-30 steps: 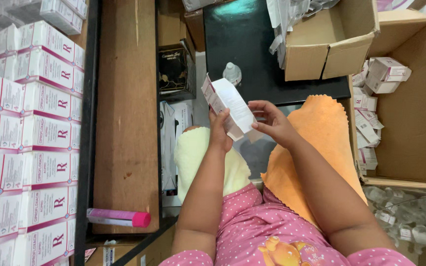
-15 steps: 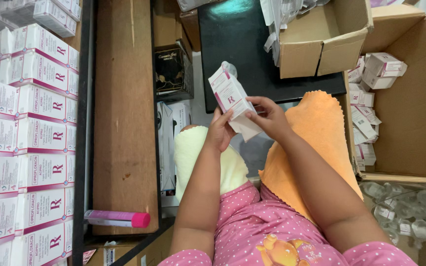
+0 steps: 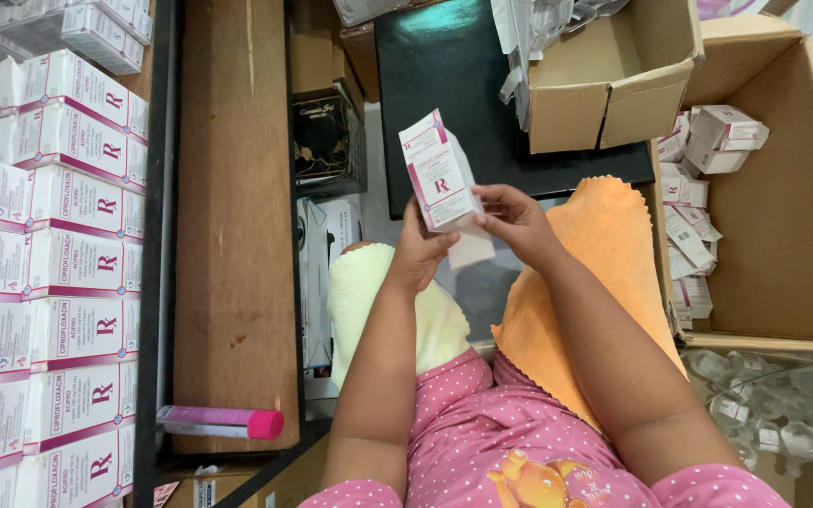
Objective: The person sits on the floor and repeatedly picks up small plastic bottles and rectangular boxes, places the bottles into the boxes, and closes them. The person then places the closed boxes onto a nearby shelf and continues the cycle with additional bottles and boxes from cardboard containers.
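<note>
Both hands met at the middle of the frame: the left hand (image 3: 418, 252) pinched the lower edge of a small white-and-pink carton (image 3: 439, 179) from below, and the right hand (image 3: 515, 221) gripped its lower right corner, fingers closed on it. The carton stood formed and upright above a yellow cloth (image 3: 383, 306), its bottom flap hanging loose, so that end looked not yet closed; whether anything was inside could not be told. At far left, finished cartons (image 3: 44, 254) lay stacked in rows. At right, a big cardboard box (image 3: 788, 235) held flat cartons (image 3: 693, 202). A smaller box (image 3: 613, 80) sat at upper right on a black board (image 3: 468, 103). A pink tube (image 3: 221, 421) lay at lower left, and small bottles (image 3: 769, 414) at lower right. Nothing blocked the hands.
</note>
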